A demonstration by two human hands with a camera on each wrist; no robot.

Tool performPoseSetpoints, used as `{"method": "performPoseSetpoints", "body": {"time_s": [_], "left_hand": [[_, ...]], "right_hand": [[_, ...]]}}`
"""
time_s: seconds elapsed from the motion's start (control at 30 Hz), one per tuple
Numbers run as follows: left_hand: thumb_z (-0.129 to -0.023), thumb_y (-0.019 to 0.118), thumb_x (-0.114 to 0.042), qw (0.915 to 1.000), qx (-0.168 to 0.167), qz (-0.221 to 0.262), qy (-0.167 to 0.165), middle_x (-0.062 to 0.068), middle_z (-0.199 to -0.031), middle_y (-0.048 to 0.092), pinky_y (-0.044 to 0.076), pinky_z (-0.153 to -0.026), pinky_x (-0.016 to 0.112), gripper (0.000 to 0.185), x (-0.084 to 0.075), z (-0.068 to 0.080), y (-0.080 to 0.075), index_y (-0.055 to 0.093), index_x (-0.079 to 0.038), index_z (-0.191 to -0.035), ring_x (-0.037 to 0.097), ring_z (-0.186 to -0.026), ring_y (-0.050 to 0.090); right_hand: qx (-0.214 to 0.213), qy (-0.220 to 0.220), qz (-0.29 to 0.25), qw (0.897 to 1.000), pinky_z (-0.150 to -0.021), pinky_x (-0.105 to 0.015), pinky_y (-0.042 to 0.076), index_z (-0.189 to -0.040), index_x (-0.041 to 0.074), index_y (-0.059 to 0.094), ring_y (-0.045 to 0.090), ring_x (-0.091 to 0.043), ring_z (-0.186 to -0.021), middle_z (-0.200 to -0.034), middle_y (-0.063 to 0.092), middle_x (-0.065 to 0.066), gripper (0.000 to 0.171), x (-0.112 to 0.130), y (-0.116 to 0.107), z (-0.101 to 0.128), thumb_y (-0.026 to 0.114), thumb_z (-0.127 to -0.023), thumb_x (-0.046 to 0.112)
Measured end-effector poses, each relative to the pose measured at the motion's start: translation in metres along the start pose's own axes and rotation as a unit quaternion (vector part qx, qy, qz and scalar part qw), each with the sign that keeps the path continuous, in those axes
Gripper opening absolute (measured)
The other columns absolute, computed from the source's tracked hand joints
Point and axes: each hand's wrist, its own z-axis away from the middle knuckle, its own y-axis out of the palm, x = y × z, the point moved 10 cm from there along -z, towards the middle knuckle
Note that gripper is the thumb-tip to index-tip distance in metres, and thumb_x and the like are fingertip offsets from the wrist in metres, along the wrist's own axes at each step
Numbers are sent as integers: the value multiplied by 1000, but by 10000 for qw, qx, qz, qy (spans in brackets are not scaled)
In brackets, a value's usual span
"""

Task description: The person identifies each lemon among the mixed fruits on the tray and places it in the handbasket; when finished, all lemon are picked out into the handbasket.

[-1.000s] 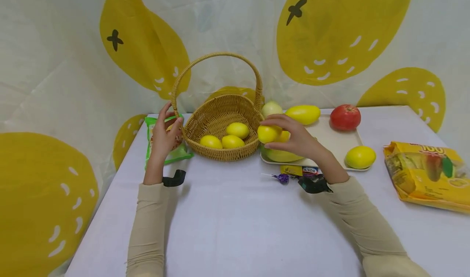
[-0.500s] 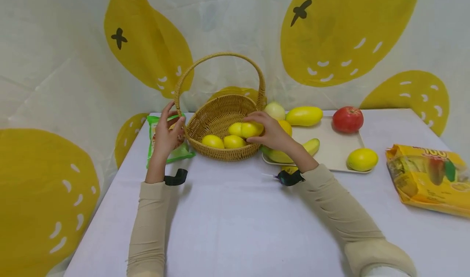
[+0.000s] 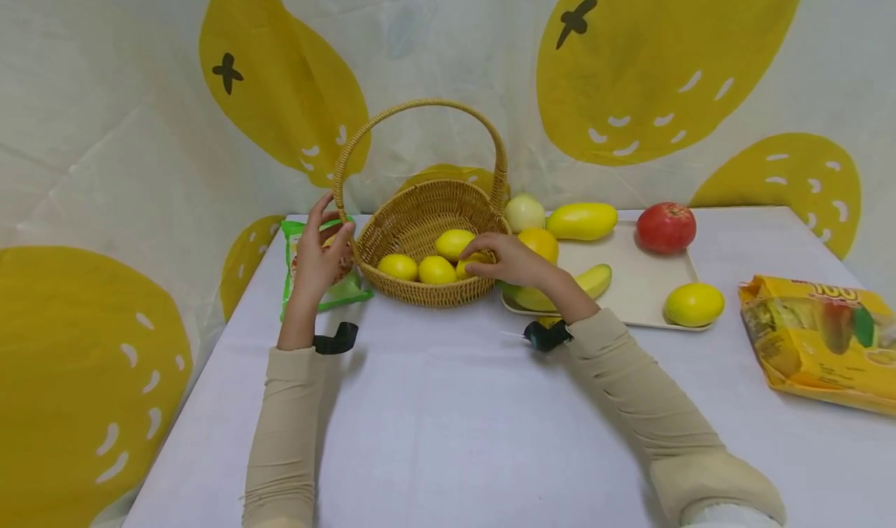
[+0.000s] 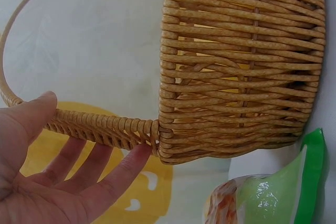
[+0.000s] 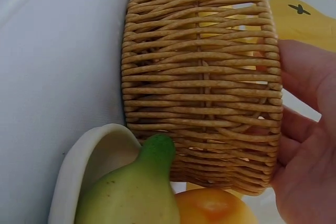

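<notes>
one wicker basket (image 3: 434, 295), upright on white table (image 3: 434, 419); its handle (image 3: 423, 103) between thumb and fingers of left hand (image 3: 318, 262), loosely curled round it.
one yellow fruit (image 3: 476, 260), inside basket by the right rim; held between thumb and curled fingers of right hand (image 3: 514, 260).
three similar fruits (image 3: 437, 270), beside it.
one green-edged packet (image 3: 336, 298), near left hand.

The handle (image 3: 428, 103) is leaving room beneath — but the right hand (image 3: 516, 259) is blocking the basket (image 3: 434, 296) on its right, the tray (image 3: 637, 279) crowding that side.
</notes>
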Motion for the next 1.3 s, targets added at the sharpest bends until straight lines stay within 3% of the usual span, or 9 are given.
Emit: {"method": "performPoseSetpoints", "body": {"time_s": [0.27, 0.53, 0.8, 1.03, 1.3], "left_hand": [[-102, 51, -12, 10000, -13, 48, -15, 30, -140, 41, 49, -95, 57, 59, 1, 0, 0, 24, -6, -154, 42, -131, 45], [-102, 50, -11, 10000, -19, 40, 24, 31, -139, 41, 47, -95, 59, 60, 4, -1, 1, 22, -9, -155, 46, -130, 45], [-102, 51, -11, 10000, -59, -40, -8, 30, -139, 42, 50, -94, 56, 59, 2, -1, -1, 24, -5, -154, 43, -130, 46], [-101, 54, -22, 9998, -135, -86, 81, 21, -139, 45, 56, -86, 33, 61, 33, -13, 0, 26, -19, -155, 33, -130, 49], [-100, 56, -27, 9996, -195, -37, 200, 21, -139, 45, 52, -91, 54, 62, 37, -15, -2, 27, -21, -155, 35, -130, 49]], "right_hand": [[28, 25, -130, 9999, -97, -45, 49, -118, 1, 67, 57, -29, -114, -120, 64, -14, 25, -6, 3, 0, 60, -98, 15], [-38, -449, -434, 9980, -95, -49, 49, -117, 0, 67, 57, -30, -113, -120, 64, -15, 24, 0, 3, 10, 60, -98, 11], [259, -597, -22, 9979, -108, -53, 36, -121, 2, 66, 44, -35, -129, -134, 55, -19, 28, 2, 7, 28, 64, -96, 13], [287, -456, -147, 9984, -113, -53, 32, -127, 2, 62, 38, -35, -136, -143, 46, -20, 33, 3, -2, 50, 64, -95, 13], [366, -537, -434, 9969, -110, -55, 35, -132, 5, 59, 42, -27, -134, -142, 50, -11, 37, 11, -16, 76, 63, -96, 14]]}}
